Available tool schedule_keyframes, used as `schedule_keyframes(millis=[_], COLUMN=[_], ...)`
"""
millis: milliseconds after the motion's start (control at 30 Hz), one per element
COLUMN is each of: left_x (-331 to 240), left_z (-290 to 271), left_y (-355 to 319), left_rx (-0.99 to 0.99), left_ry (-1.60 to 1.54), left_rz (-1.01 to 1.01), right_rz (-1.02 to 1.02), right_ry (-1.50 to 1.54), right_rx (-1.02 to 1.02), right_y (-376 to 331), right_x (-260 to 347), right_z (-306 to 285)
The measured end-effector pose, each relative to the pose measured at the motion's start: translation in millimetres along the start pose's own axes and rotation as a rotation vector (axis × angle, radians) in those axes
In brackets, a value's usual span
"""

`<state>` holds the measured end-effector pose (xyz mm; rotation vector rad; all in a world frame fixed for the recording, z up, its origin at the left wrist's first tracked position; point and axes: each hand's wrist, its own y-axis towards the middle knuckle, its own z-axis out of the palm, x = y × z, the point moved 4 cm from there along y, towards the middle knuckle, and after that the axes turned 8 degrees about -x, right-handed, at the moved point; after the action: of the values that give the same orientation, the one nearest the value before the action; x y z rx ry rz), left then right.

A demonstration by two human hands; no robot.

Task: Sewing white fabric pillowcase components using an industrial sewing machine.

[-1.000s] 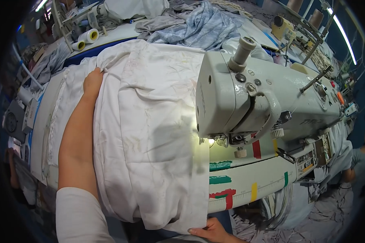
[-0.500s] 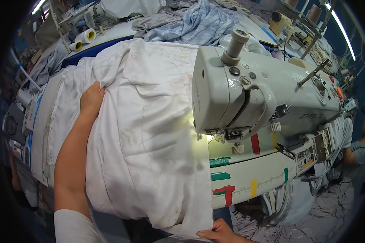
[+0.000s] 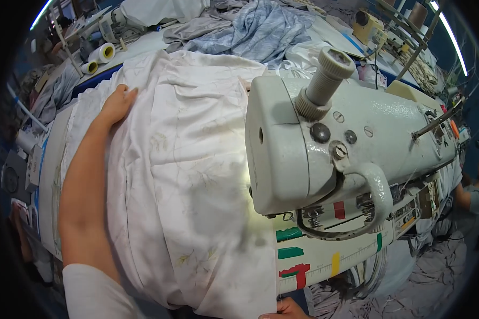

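Straight edge: The step looks like keeping the white cloth (image 3: 191,186) lined up beside the sewing machine (image 3: 279,146). Try to hold its right edge straight, from the bottom middle of the frame up to the machine.
Folds: Lots of soft folds run down the cloth. Smooth them gently to the left, so none bunches up near the light. Use a light pull, because a hard tug could bend the edge.
Machine head: It hides the needle spot from here, so it is best to go slowly and keep your fingers away from it.
Left hand: Your left hand (image 3: 117,105) is in the upper left, on top of the cloth. Its fingers touch the folds, but I cannot tell if they pinch any. Most of the cloth lies to their right and below them.
Right hand: Your right hand (image 3: 288,309) is at the bottom middle, partly cut off. Its fingers seem to grip the cloth's bottom right corner. The rest of the cloth spreads up and left from them.
Red tape: The red tape (image 3: 302,275) sits just right of the cloth's edge.
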<state>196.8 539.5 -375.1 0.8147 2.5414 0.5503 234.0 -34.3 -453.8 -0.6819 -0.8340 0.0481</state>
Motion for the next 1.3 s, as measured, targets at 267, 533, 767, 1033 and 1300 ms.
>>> schedule_keyframes(millis=[267,533,767,1033,1300], left_x=[18.7,-6.1,-7.4,75.4,4.4], left_z=[-13.0,-80.5,-139.7,-126.8,-83.3], left_y=[-76.4,-125.8,-325.4,-193.8,-227.5], left_rx=[0.045,0.244,0.121,0.165,-0.028], left_ry=[0.065,-0.021,0.158,0.448,0.115], left_rz=[-0.029,-0.029,-0.231,-0.404,-0.014], right_rz=[0.010,-0.522,-0.726,0.224,0.415], right_ry=[0.120,-0.574,-0.673,0.146,0.281], right_rx=[-0.016,-0.254,-0.294,-0.141,-0.221], right_y=[1.8,4.0,-19.5,-99.5,-83.8], right_x=[-4.4,-47.9,-17.7,8.1,-81.3], right_z=[-11.5,-13.2,14.2,-6.6,-39.4])
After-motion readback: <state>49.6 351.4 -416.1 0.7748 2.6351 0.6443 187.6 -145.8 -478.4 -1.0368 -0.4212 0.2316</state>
